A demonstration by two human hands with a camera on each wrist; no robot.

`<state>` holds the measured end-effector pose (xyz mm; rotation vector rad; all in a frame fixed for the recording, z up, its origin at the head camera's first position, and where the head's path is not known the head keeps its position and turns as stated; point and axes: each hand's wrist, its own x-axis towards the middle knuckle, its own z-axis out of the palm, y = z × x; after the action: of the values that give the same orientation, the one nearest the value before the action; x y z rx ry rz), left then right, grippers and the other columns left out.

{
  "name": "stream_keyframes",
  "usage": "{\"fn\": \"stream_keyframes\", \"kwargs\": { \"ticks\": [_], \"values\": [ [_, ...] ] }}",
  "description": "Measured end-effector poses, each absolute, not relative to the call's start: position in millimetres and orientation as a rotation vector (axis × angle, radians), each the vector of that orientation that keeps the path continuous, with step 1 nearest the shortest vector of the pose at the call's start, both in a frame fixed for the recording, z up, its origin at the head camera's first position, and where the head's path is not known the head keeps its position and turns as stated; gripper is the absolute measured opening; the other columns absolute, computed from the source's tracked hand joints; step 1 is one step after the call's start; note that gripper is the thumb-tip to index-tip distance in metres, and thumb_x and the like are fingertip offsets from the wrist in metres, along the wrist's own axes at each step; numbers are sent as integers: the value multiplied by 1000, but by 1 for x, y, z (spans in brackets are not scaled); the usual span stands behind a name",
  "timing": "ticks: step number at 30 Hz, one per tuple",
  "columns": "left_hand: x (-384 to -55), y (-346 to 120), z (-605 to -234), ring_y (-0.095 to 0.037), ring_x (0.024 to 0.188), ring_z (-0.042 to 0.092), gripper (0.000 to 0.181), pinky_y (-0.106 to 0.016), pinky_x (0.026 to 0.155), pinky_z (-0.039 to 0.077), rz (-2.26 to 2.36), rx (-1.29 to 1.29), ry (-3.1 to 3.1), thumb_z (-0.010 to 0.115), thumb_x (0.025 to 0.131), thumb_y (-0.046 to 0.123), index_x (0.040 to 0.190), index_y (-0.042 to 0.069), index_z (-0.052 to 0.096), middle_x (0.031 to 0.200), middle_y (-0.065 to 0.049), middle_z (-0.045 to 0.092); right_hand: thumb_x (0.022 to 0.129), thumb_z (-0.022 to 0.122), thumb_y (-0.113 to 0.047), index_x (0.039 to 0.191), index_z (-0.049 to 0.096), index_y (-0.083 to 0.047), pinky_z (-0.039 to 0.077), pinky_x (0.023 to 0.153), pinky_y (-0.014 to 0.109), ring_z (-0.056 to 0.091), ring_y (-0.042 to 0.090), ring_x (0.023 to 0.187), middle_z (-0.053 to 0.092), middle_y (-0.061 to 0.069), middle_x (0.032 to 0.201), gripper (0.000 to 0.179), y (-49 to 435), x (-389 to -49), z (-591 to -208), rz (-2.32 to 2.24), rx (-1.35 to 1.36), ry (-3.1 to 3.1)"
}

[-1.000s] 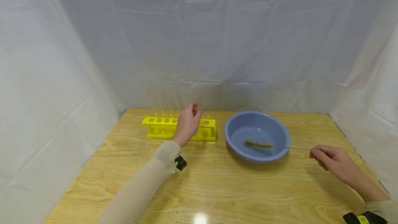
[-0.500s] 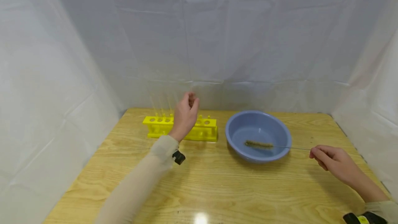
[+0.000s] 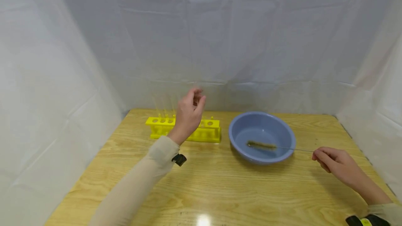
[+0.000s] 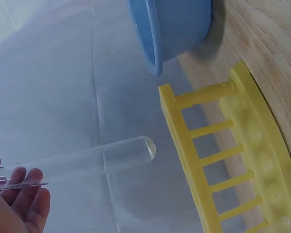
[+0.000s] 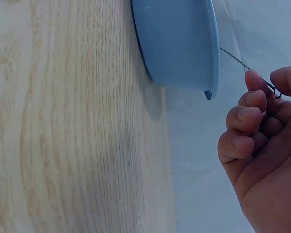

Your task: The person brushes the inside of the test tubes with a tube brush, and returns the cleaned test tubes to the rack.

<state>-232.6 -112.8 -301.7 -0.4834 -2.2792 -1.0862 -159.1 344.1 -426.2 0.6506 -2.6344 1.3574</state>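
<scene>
A clear test tube (image 4: 111, 158) is in the grip of my left hand (image 3: 187, 116), held near its upper end. In the left wrist view its rounded bottom hangs just above the top bar of the yellow test tube rack (image 3: 204, 136). My right hand (image 3: 340, 166) pinches the twisted-wire handle of a test tube brush (image 3: 261, 145) between thumb and forefinger, close to the end loop. The bristles lie inside the blue basin (image 3: 260, 130), and the wire crosses its right rim.
Several clear tubes (image 3: 165, 106) stand in the rack's left part, faint against the backdrop. Rack and basin sit side by side toward the back of the wooden table (image 3: 238, 191). Pale sheeting (image 3: 204, 37) closes off the back and both sides.
My left hand has risen a little above the rack with the test tube. The right hand and the brush stay where they were.
</scene>
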Motion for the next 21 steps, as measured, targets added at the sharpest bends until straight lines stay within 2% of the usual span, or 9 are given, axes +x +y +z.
{"fn": "stream_keyframes", "kwargs": {
  "ticks": [7,15,21],
  "values": [
    [-233,-119,-308,-16,87,62,31,-34,76,54,-1116,-489,-2287,51,106,26,130,8,56,106,-7,66,108,43,-11,96,65,-4,37,47,30,40,17,46,45,1,57,26,343,-159,-427,1383,648,-2642],
    [-229,-120,-318,-17,87,61,29,-35,75,53,-1081,-504,-2339,51,106,24,129,6,56,103,-6,64,110,36,-24,97,60,0,38,47,34,44,22,51,48,6,65,37,339,-158,-419,1532,530,-2667],
    [-226,-115,-329,-17,85,59,24,-34,77,53,-1033,-563,-2360,52,105,19,125,6,57,100,-6,64,111,35,-26,97,59,2,40,48,35,47,24,53,52,8,69,39,339,-157,-419,1549,483,-2639]
  ]
}}
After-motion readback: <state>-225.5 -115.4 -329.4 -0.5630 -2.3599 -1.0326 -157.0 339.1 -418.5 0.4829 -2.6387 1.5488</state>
